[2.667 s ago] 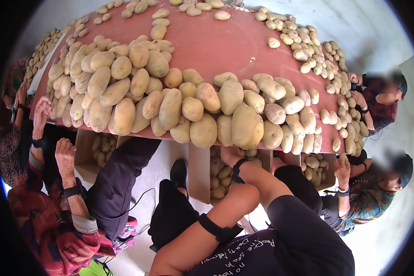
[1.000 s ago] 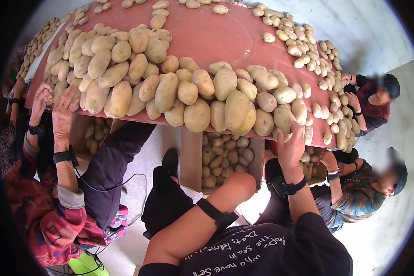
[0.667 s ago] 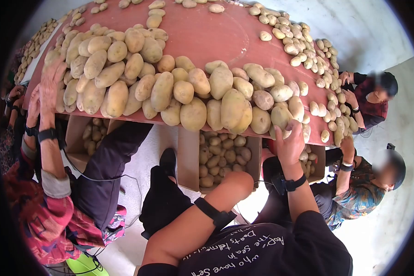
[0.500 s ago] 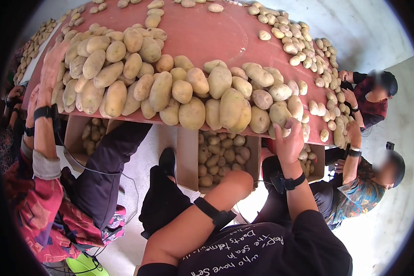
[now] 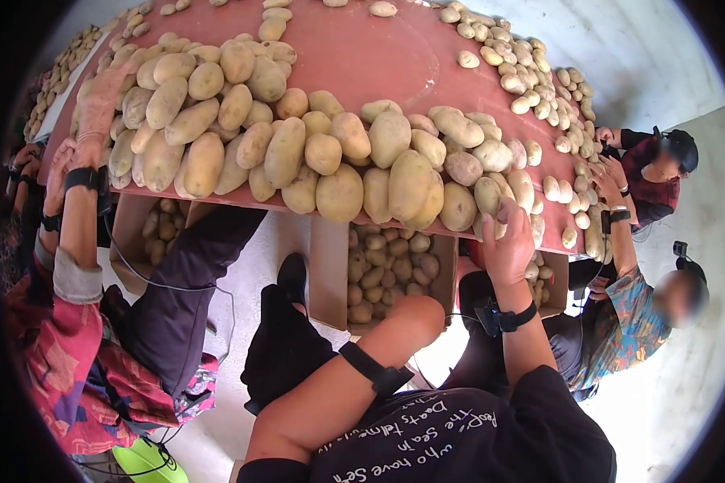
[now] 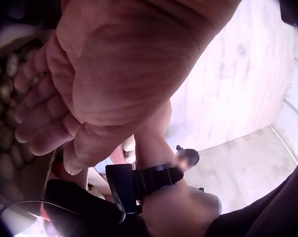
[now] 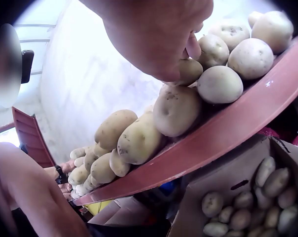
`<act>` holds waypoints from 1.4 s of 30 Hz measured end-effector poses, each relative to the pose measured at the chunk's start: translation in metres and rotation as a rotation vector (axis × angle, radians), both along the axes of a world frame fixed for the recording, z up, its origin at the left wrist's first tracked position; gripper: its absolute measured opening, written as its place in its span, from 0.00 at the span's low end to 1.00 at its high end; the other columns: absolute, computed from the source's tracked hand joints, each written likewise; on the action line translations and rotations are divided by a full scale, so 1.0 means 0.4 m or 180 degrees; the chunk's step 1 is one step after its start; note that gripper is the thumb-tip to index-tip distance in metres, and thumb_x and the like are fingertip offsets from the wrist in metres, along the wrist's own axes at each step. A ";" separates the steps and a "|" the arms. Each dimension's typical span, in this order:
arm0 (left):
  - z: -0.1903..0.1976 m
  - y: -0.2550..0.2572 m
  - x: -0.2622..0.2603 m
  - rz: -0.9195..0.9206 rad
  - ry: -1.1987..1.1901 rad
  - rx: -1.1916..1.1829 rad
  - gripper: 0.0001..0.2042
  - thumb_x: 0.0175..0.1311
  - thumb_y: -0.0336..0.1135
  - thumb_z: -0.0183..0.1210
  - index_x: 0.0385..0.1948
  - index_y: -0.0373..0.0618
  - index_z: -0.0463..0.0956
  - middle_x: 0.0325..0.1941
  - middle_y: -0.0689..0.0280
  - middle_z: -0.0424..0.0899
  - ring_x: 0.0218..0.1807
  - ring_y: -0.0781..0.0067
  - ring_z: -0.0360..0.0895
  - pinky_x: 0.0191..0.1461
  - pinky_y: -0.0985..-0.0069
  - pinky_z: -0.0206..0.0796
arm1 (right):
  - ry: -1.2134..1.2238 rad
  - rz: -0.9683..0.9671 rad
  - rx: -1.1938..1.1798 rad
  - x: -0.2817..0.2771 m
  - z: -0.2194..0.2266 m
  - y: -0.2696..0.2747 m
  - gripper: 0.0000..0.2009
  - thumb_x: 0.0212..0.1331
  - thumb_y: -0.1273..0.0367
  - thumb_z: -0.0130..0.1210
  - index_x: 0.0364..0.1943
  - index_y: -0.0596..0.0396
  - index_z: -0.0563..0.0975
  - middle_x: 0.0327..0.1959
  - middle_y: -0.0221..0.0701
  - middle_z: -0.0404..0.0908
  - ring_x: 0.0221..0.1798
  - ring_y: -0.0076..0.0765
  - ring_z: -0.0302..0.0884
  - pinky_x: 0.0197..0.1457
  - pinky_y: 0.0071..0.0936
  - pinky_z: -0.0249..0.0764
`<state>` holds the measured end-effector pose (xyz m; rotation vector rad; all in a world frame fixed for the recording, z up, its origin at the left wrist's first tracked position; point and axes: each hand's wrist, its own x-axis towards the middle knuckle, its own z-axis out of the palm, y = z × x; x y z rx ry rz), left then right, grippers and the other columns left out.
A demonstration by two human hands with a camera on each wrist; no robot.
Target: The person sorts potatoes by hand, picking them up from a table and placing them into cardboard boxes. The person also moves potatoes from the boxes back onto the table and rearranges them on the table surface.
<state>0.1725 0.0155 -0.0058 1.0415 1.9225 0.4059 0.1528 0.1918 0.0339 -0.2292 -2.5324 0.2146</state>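
Observation:
My right hand (image 5: 509, 245) is at the red table's (image 5: 362, 60) near edge, thumb and fingers curled round a small potato (image 5: 500, 230). In the right wrist view the same hand (image 7: 158, 39) bends down over a potato (image 7: 189, 72) in the front row. My left hand (image 5: 415, 322) hangs low before the cardboard box (image 5: 329, 278), holding nothing. The left wrist view shows that hand (image 6: 94, 89) palm on, fingers loosely extended, with potatoes (image 6: 5, 113) in the box behind them. A larger potato (image 5: 487, 196) lies just beyond my right fingertips.
A heap of potatoes (image 5: 205, 80) covers the table's left part, and another row (image 5: 532, 88) runs down its right side. Another person's hand (image 5: 101, 105) reaches over the heap at left. Two people sit at right. More boxes of potatoes (image 5: 161, 229) stand under the edge.
My right hand has risen from the box to the table edge and stayed at the small potato. The neighbour's hand at left has moved farther over the heap; a person at right has reached forward.

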 end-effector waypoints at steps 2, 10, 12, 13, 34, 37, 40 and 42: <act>-0.003 0.001 0.005 0.0028 -0.0057 0.0010 0.11 0.53 0.35 0.53 0.32 0.43 0.82 0.36 0.56 0.83 0.40 0.56 0.81 0.41 0.63 0.72 | 0.0202 0.0236 -0.0157 0.020 0.002 -0.006 0.16 0.47 0.72 0.60 0.42 0.56 0.73 0.28 0.35 0.74 0.30 0.43 0.74 0.33 0.35 0.72; 0.014 -0.002 0.006 0.0088 -0.0051 0.0086 0.11 0.52 0.32 0.53 0.33 0.41 0.82 0.35 0.54 0.83 0.39 0.56 0.81 0.41 0.62 0.72 | -0.1334 0.1814 -0.0717 0.091 -0.110 -0.077 0.09 0.48 0.73 0.56 0.36 0.53 0.75 0.30 0.35 0.77 0.31 0.45 0.75 0.34 0.36 0.72; 0.029 -0.008 0.000 0.0236 -0.0152 0.0071 0.10 0.52 0.32 0.54 0.33 0.40 0.81 0.35 0.55 0.83 0.38 0.55 0.81 0.40 0.62 0.72 | -0.2346 0.1810 -0.0938 0.073 -0.209 -0.075 0.10 0.51 0.71 0.54 0.39 0.52 0.75 0.32 0.35 0.78 0.32 0.46 0.76 0.36 0.37 0.72; 0.039 -0.009 -0.007 0.0176 -0.0200 -0.0012 0.10 0.51 0.31 0.55 0.33 0.41 0.82 0.37 0.55 0.83 0.40 0.56 0.81 0.42 0.60 0.70 | -0.2624 0.1668 -0.1303 0.054 -0.257 -0.076 0.11 0.52 0.70 0.53 0.41 0.51 0.75 0.34 0.36 0.78 0.34 0.47 0.76 0.38 0.37 0.73; 0.050 -0.038 -0.034 0.0414 -0.0113 0.0081 0.09 0.52 0.33 0.56 0.31 0.41 0.82 0.36 0.54 0.83 0.40 0.55 0.81 0.42 0.62 0.71 | -0.2254 0.1672 -0.1590 -0.094 -0.558 -0.099 0.17 0.53 0.71 0.55 0.49 0.53 0.72 0.42 0.41 0.77 0.46 0.46 0.75 0.52 0.35 0.69; 0.059 -0.037 -0.032 0.0213 -0.0119 0.0054 0.12 0.53 0.37 0.55 0.32 0.40 0.82 0.37 0.52 0.82 0.39 0.54 0.80 0.42 0.62 0.71 | -0.3509 0.1078 -0.2469 -0.045 -0.338 -0.111 0.13 0.53 0.74 0.53 0.45 0.51 0.75 0.40 0.36 0.77 0.43 0.37 0.75 0.48 0.30 0.70; 0.061 -0.025 -0.023 -0.0065 -0.0248 -0.0073 0.12 0.53 0.37 0.54 0.30 0.40 0.82 0.36 0.54 0.83 0.38 0.55 0.80 0.42 0.62 0.71 | -0.3564 0.1776 -0.2511 0.020 -0.221 -0.045 0.15 0.54 0.75 0.54 0.46 0.46 0.76 0.39 0.34 0.76 0.41 0.31 0.74 0.46 0.27 0.70; 0.051 -0.010 -0.007 -0.0315 -0.0345 -0.0245 0.12 0.53 0.38 0.53 0.30 0.41 0.83 0.36 0.55 0.83 0.37 0.56 0.80 0.42 0.62 0.71 | -0.3506 0.2140 -0.2484 0.053 -0.121 -0.001 0.15 0.55 0.76 0.53 0.47 0.47 0.76 0.40 0.33 0.75 0.40 0.30 0.73 0.46 0.27 0.70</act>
